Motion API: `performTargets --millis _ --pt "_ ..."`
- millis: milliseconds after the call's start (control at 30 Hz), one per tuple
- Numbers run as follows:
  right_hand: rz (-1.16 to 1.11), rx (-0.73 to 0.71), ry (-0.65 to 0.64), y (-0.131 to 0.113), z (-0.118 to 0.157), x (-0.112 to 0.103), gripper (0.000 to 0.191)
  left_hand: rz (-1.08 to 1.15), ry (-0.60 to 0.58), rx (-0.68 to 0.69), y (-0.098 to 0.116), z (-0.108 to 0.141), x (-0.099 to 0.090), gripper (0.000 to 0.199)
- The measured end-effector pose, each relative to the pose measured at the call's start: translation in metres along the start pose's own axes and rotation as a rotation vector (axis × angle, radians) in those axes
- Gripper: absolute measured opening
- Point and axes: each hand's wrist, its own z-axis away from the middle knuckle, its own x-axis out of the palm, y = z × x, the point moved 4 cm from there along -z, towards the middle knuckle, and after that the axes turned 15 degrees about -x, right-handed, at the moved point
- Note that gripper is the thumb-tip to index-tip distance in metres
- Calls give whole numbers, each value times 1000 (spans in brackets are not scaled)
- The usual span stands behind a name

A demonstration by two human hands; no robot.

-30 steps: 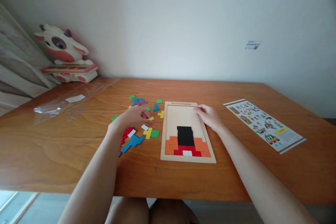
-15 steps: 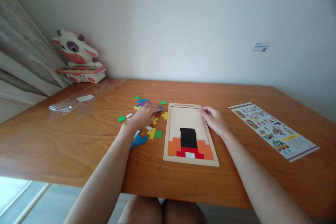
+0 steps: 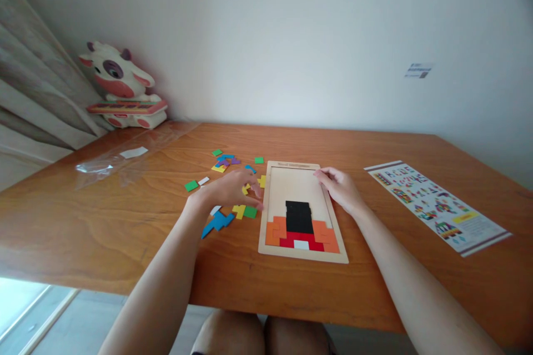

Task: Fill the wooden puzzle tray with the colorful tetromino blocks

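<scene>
A wooden puzzle board (image 3: 263,233) lies flat on the table, its near part filled with orange, red, black and white pieces. Thumb and fingers of my right hand (image 3: 340,188) pinch its far right rim. My left hand (image 3: 233,187) hovers over the loose pieces left of the board, fingers spread and apart, nothing visible in it. Around that hand are a blue piece (image 3: 219,222), a green square (image 3: 250,212), a yellow piece (image 3: 239,210) and a purple piece (image 3: 235,161). Some pieces are partly hidden beneath the hand.
A printed pattern sheet (image 3: 437,208) lies at the right of the table (image 3: 233,283). At the far left stand a cow-shaped toy keyboard (image 3: 125,89) and a clear plastic bag (image 3: 104,169). A wall (image 3: 291,44) rises behind, with a curtain (image 3: 37,66) on the left.
My left hand has moved nearer to me and its fingers have spread, uncovering a small blue piece. My right hand stays on the board's rim. The view has shifted slightly.
</scene>
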Motion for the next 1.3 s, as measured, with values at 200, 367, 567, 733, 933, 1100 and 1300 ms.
performTargets --millis 200,367,567,733,933,1100,1300 --pt "16 -20 -63 -1 -1 1 40 56 -167 -158 -4 8 4 33" --pt "-1 -70 -351 -19 6 3 35 29 -168 -174 -6 9 2 27" --pt "-51 -62 -580 -29 14 4 35 64 23 70 28 0 8 27" --pt "-52 -102 -611 -29 13 1 35 -13 94 191 46 -8 28 21" --pt "-38 -103 -630 -32 14 1 36 -34 77 213 48 -10 35 16" --pt "-41 -110 -638 -33 14 2 37 -27 68 215 48 -11 36 16" --pt "-39 -102 -651 -30 14 1 39 -13 66 214 49 -11 36 18"
